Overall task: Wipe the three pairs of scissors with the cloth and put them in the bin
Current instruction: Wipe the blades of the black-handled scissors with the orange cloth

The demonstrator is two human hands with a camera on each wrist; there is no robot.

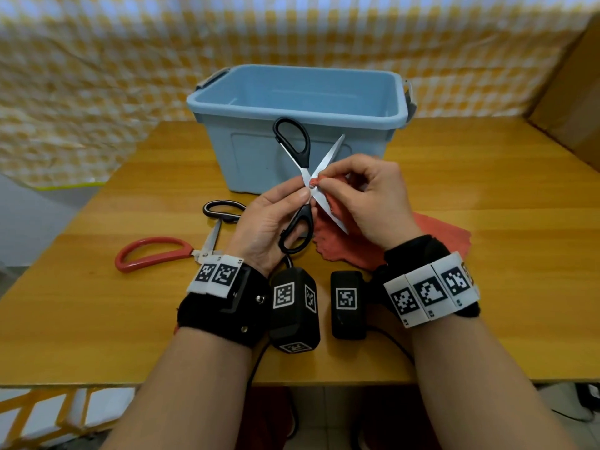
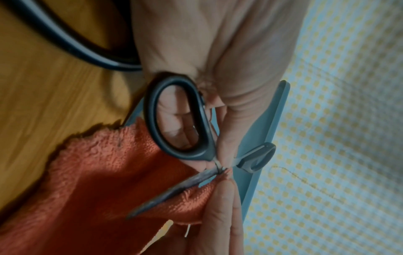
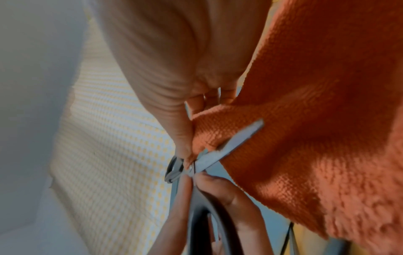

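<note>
Black-handled scissors point(image 1: 303, 177): bright smooth metal blades, faintly reflective; handles matt black plastic. Cloth point(image 1: 344, 245): orange-red, fuzzy looped pile like terry or microfibre, edges wavy. Bin point(image 1: 383, 116): pale blue plastic, smooth, low sheen. Table point(image 1: 487, 228): honey-coloured wood-grain surface, smooth, slight gloss. Red-handled scissors point(image 1: 152, 253): glossy red plastic loop, metal blades. Third scissors point(image 1: 222, 211): black handle with a pale band, material looks plastic. Backdrop point(image 1: 97, 60): yellow-and-white checked fabric, matt, wrinkled. Wristbands point(image 1: 220, 306): black matt cloth.
</note>
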